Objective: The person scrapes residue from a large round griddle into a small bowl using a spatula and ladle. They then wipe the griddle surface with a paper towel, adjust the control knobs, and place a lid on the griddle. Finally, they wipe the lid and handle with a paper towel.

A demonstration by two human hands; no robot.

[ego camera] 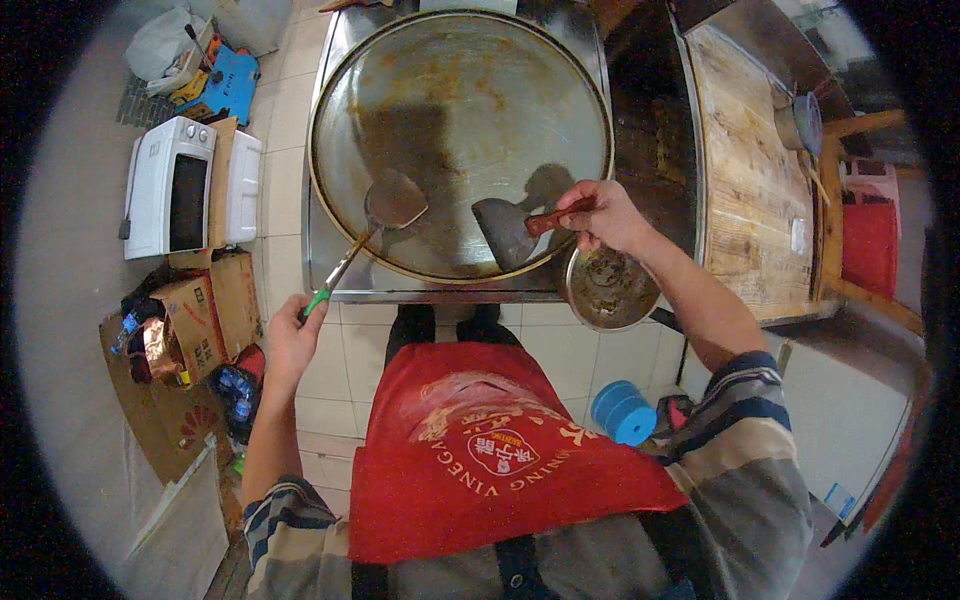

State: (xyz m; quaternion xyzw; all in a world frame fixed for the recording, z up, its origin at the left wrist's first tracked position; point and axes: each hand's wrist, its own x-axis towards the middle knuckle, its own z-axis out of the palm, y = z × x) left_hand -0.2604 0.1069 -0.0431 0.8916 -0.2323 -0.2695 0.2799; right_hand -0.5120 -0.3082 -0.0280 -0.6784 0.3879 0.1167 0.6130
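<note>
Before me is a large round metal griddle pan (pixel 517 127) with a low rim and brownish stains. My left hand (pixel 291 341) grips the green handle of a metal wok spatula (pixel 396 201), whose broad blade is over the pan's near left part. In my right hand (pixel 604 214) is the red handle of a scraper (pixel 504 231) with a wide dark fan-shaped blade. That blade is at the pan's near right side; whether it touches the surface I cannot tell. Below my right hand, a round metal bowl (pixel 611 292) with dark residue sits by the stove's front corner.
The pan sits on a stainless steel stove (pixel 330 255). A wooden worktop (pixel 750 180) lies to the right, with a metal pot (pixel 796 124) at its far edge. On the left floor are a white microwave oven (pixel 161 195) and cardboard boxes (pixel 196 319). A blue cylinder (pixel 622 412) stands near my right side.
</note>
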